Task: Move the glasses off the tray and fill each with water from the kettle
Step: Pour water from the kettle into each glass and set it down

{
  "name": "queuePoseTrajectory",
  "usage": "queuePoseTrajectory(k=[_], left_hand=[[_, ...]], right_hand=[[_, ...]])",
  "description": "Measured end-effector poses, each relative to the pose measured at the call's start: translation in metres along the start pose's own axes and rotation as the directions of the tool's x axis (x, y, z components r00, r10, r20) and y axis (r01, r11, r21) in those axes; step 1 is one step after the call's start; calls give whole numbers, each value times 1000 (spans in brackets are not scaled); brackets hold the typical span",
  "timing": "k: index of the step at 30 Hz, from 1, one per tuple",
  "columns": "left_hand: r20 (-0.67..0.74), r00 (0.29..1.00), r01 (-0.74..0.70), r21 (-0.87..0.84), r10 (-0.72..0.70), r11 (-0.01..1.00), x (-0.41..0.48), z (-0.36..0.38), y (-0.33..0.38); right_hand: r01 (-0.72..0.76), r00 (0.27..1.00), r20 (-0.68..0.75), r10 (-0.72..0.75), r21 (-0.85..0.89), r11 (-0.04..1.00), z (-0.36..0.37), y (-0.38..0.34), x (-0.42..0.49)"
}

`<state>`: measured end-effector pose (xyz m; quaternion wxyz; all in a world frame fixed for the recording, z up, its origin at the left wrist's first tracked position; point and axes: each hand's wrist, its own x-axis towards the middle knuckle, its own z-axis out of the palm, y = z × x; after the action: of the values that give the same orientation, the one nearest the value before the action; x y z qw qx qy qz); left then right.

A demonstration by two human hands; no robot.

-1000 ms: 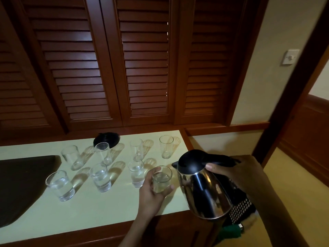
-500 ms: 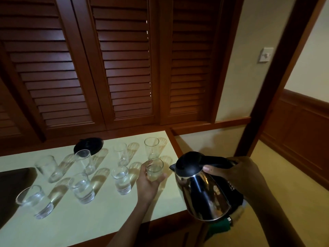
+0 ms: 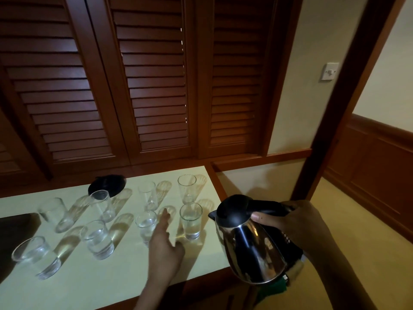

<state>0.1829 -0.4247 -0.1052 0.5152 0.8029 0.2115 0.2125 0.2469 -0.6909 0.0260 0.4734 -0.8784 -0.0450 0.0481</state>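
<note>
Several clear glasses stand in two rows on the pale counter (image 3: pixel 111 285). The front-right glass (image 3: pixel 190 221) holds water and stands free on the counter. My left hand (image 3: pixel 165 245) hovers just left of it, fingers apart, holding nothing. Another front-row glass with water (image 3: pixel 145 224) is partly behind my fingers. The tall back-right glass (image 3: pixel 187 188) looks empty. My right hand (image 3: pixel 288 222) grips the black handle of the steel kettle (image 3: pixel 250 245), held upright off the counter's right edge, spout toward the glasses. The dark tray (image 3: pixel 13 238) lies at the far left.
A black round kettle base (image 3: pixel 109 185) sits at the back of the counter. Brown louvred doors rise behind. The counter's right edge drops to a carpeted floor, with a dark wooden door frame (image 3: pixel 348 108) and a wall switch (image 3: pixel 330 71) beyond.
My left hand set the water glass down in the front row's right end and let go, now open beside it. The kettle stayed in my right hand.
</note>
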Motion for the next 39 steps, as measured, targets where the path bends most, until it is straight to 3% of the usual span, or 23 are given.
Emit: queuePoseTrajectory(k=[2,6,11,15,19,27,30,34,39], left_hand=[[0,1000,1,-86,-1,996,10,-19,19],[-4,1000,-27,-59,27,998,69,-32,53],[182,970,127,190,-162,974,147,0,54],[203,931,203,397,-302,895,174,25,45],[199,921,214,457,-334,863,193,35,30],[288,922,177,283,-260,943,209,47,16],[234,956,123,223,-175,967,207,45,13],[200,980,11,15,-14,1000,204,27,39],[157,968,-154,-246,196,957,161,-13,82]], right_hand=[[-6,1000,0,6,8,1000,0,-1,0],[6,1000,4,-6,-27,1000,2,-4,2],[39,999,4,-39,-68,997,2,-10,2],[48,999,11,-47,-65,997,2,-9,4],[27,999,18,-26,-38,999,2,-7,6],[3,1000,27,-1,-44,999,2,-8,10],[20,999,42,-18,-61,998,3,-10,12],[23,999,30,-21,-72,997,0,-11,13],[13,1000,28,-13,-19,1000,-2,-14,9]])
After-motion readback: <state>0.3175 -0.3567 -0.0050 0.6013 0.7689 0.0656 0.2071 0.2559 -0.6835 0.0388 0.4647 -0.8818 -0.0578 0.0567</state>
